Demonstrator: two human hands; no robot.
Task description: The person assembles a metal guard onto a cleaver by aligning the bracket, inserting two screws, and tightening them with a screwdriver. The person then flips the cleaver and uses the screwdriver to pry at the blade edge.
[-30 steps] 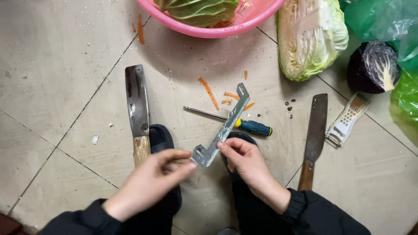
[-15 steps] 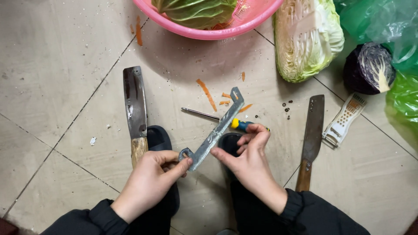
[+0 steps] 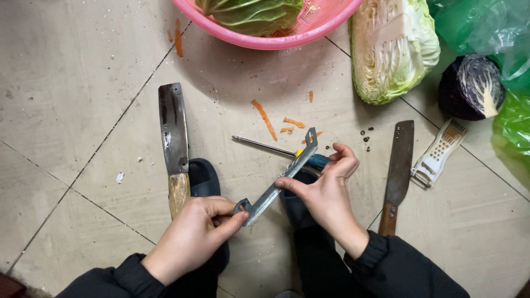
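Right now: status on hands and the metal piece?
Left hand pinches grey metal blade strip at low end; right hand grips mid-strip. Screwdriver lies beneath.

You hold a grey metal peeler frame (image 3: 279,182), long and narrow, tilted diagonally above the floor, forked end up-right, lower end at left.

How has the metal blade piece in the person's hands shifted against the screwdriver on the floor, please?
Yes: the metal blade piece has slid toward the person, its lower end now farther from the screwdriver.
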